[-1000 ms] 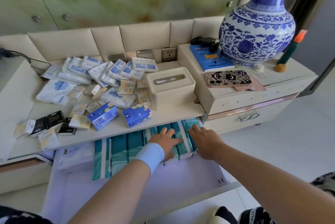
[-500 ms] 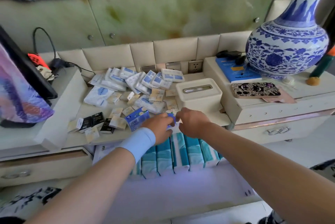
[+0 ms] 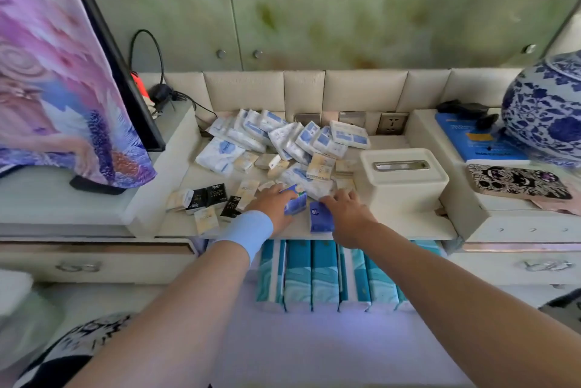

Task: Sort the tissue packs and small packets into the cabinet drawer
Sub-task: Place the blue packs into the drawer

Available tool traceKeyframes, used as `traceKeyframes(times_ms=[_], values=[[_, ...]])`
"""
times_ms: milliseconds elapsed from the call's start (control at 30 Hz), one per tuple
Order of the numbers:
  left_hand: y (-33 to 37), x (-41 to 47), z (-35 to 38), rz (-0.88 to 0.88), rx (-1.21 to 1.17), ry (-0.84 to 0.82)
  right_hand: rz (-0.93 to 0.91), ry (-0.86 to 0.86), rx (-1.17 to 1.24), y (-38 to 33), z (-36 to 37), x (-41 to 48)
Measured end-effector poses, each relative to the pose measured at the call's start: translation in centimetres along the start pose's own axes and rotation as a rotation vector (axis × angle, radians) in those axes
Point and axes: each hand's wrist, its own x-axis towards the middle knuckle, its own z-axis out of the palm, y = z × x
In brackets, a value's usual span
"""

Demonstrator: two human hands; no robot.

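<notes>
L hand (image 3: 273, 209) grip clamped on blue pack (image 3: 296, 202); R hand (image 3: 349, 215) touches navy pack (image 3: 320, 218), grip unclear.

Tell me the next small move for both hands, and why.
Probably lift both packs down into the open drawer: the left hand grips the floral blue pack, the right hand touches the dark blue pack, and bare drawer floor shows before the teal packs.

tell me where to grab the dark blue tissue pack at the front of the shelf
Take the dark blue tissue pack across its two long sides, thumb one side, fingers the other, coming down from above. It lies flat with its length pointing off the shelf front, and the right hand is beside it.
</notes>
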Motion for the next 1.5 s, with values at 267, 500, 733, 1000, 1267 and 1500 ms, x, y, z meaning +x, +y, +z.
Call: traceKeyframes(times_ms=[267,500,733,1000,1267,1500], values=[[-0.8,0.4,-0.9,-0.060,-0.123,0.062,-0.053,-0.046,0.077,-0.4,0.7,0.4],[-3.2,-5.3,-2.9,-0.113,-0.176,0.034,-0.108,-0.136,0.292,-3.1,-1.7,-0.5],[-6.7,-12.4,-1.5,-0.188,-0.132,-0.104,-0.193,-0.382,0.439,-9.0,-3.1,-1.8],[-9.8,-15.0,2.7,-0.346,-0.385,0.005,-0.338,-0.282,0.355,-13.4,-1.2,-3.4],[-10.6,-14.1,6.3,-0.322,-0.221,-0.043,-0.471,-0.212,0.108,-17.0,3.5,-3.3],[-11.8,-12.4,8.6,-0.279,-0.152,-0.142,-0.532,-0.016,-0.057,-16.5,6.6,-2.4]])
